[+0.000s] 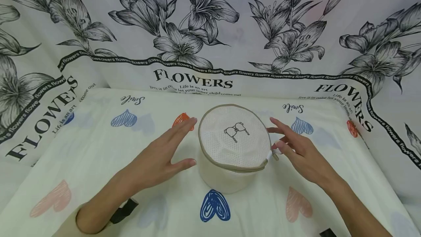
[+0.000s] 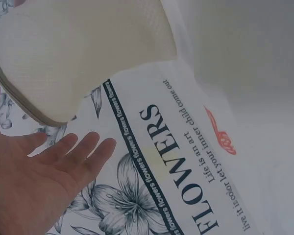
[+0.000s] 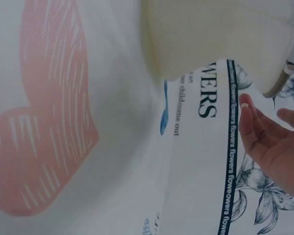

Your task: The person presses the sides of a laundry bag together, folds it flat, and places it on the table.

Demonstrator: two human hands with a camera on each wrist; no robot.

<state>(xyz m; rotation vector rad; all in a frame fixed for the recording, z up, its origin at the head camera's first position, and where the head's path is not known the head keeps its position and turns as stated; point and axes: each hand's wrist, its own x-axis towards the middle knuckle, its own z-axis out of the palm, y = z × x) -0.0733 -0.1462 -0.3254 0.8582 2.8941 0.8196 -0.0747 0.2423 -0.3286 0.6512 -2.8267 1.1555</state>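
A round cream mesh laundry bag point(image 1: 215, 131) with a bra drawn on its top stands upright on the heart-print cloth. A grey-brown zipper runs round its lid, and the zipper pull point(image 1: 275, 156) hangs on the right side. My left hand point(image 1: 154, 160) is held just left of the bag, fingers extended and thumb spread, apart from it. At the right, my right hand point(image 1: 302, 153) hovers by the zipper pull with loosely bent fingers. In the right wrist view a gap shows between these fingers point(image 3: 249, 122) and the bag point(image 3: 210, 34); nothing is held.
The white cloth point(image 1: 177, 207) under the bag carries hearts and "Smile" lettering. Behind and at both sides hangs a white fabric point(image 1: 243, 46) with black lily drawings and "FLOWERS" print. Dark bands point(image 1: 124, 210) show near the wrists.
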